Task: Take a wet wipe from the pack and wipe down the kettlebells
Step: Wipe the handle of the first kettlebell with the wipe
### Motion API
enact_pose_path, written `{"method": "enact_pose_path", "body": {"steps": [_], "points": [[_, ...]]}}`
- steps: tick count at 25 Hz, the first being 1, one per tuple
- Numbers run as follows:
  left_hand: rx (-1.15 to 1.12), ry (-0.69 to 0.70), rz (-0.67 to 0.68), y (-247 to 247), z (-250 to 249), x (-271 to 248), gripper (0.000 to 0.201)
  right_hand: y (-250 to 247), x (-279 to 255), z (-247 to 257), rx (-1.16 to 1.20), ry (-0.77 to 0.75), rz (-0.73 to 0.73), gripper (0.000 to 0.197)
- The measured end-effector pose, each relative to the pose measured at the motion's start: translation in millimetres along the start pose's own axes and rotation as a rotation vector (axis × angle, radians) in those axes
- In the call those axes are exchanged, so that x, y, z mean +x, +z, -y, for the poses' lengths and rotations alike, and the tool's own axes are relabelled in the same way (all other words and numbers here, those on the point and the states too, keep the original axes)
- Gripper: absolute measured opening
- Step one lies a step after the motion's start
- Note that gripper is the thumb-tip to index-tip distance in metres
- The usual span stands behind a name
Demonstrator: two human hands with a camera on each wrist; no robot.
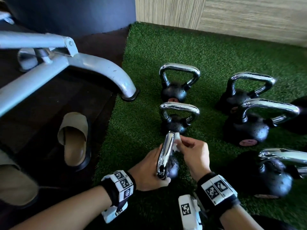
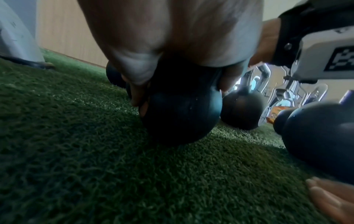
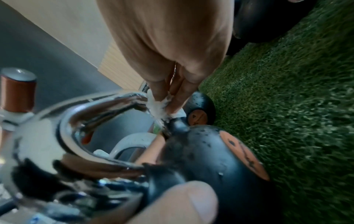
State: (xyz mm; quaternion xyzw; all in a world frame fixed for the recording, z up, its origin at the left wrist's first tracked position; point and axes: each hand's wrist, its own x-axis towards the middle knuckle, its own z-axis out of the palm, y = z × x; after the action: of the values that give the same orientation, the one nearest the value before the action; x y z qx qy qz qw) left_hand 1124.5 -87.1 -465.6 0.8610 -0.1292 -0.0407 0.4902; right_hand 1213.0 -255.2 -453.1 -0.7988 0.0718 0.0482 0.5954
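Note:
A small black kettlebell (image 1: pixel 172 170) with a chrome handle (image 1: pixel 165 153) stands on the green turf in front of me. My left hand (image 1: pixel 149 170) grips it at the near end of the handle, fingers curled round the ball (image 2: pixel 178 115). My right hand (image 1: pixel 191 151) pinches a white wet wipe (image 1: pixel 176 141) against the far end of the handle. In the right wrist view the wipe (image 3: pixel 160 106) is crumpled between fingertips on the chrome handle (image 3: pixel 91 115), just above the black ball (image 3: pixel 206 163). The pack is not in view.
Several more black kettlebells stand on the turf (image 1: pixel 216 52): two ahead (image 1: pixel 174 92) (image 1: pixel 176 123), others to the right (image 1: pixel 245 97) (image 1: pixel 249 128) (image 1: pixel 274 176). A grey machine leg (image 1: pixel 106 70) lands at the turf's left edge. A beige slipper (image 1: pixel 74 138) lies on the dark floor.

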Motion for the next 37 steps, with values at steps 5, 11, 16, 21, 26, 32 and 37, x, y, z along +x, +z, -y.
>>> {"method": "enact_pose_path", "body": {"steps": [5,11,16,21,26,32,37], "points": [[-0.028,-0.020,0.140,-8.2,14.0,14.5,0.102,1.1,1.1,-0.8,-0.042,0.013,0.009,0.023],[-0.024,-0.111,0.222,-11.6,20.7,24.1,0.076,-2.6,-6.5,22.0,-0.082,-0.204,-0.037,0.025],[-0.099,-0.123,0.243,-19.2,16.2,26.1,0.078,-1.1,-0.4,18.1,-0.072,-0.157,0.033,0.024],[-0.133,-0.139,0.232,-17.5,11.3,29.0,0.058,-9.6,-31.7,29.9,-0.103,-0.396,0.112,0.026],[-0.099,-0.131,0.222,-19.2,10.8,19.8,0.075,-13.0,-37.4,41.1,-0.051,-0.396,0.210,0.021],[-0.130,-0.192,0.297,-16.5,16.8,24.1,0.029,-20.4,-64.2,43.0,-0.077,-0.271,0.349,0.021],[-0.116,-0.127,0.325,-21.6,10.8,22.4,0.027,-13.3,-64.2,35.4,-0.136,-0.263,0.329,0.021]]}}
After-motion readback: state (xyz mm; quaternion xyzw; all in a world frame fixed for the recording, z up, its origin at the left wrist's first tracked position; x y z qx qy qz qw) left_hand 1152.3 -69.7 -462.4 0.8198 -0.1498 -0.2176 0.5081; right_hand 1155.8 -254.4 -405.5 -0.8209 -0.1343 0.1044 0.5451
